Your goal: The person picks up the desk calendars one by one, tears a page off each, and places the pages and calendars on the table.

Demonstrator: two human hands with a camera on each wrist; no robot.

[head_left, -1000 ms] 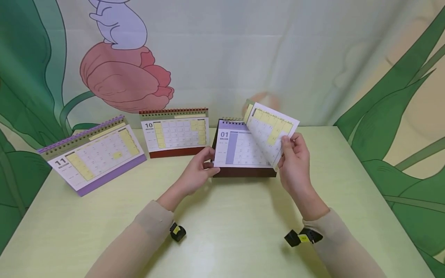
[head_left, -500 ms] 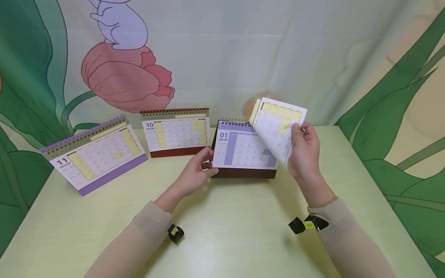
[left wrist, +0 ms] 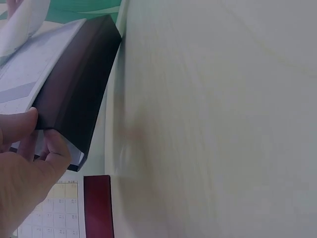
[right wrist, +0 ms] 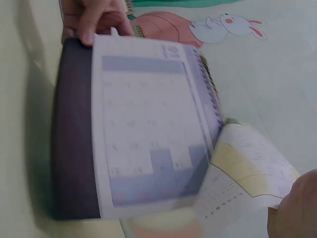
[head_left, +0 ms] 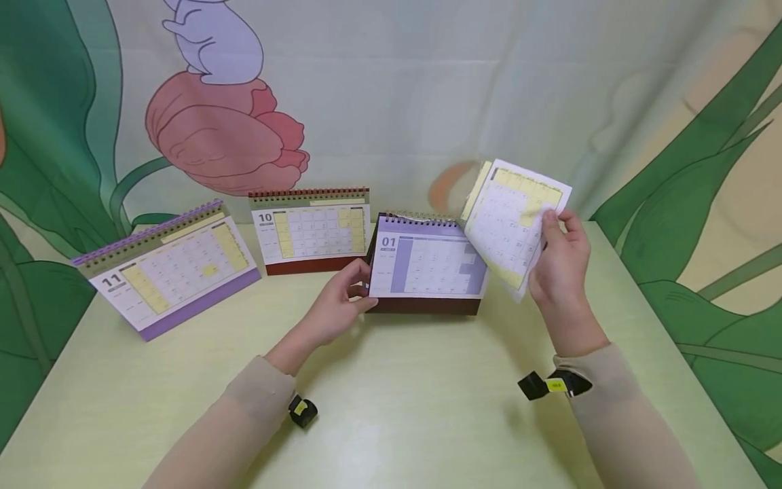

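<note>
A desk calendar (head_left: 421,265) with a dark brown stand shows a purple-and-white page marked 01. My left hand (head_left: 332,305) grips its left side edge, thumb in front; the left wrist view shows the fingers curled behind the dark base (left wrist: 79,74). Out to the right, my right hand (head_left: 562,265) pinches several yellow-and-white calendar sheets (head_left: 513,217) with the thumb on top. Those sheets are bent, and their lower left touches the right end of the calendar's spiral binding (right wrist: 210,89). Whether any ring still holds them, I cannot tell.
Left of the held calendar stands a red-based calendar (head_left: 311,231) marked 10. A purple-based one (head_left: 171,272) marked 11 sits angled farther left. All stand on a pale table (head_left: 397,407), before a printed curtain (head_left: 379,102).
My right hand has drawn the sheets outward to the right and slightly up, baring the whole 01 page. The calendar has shifted slightly left with my left hand still gripping it.
</note>
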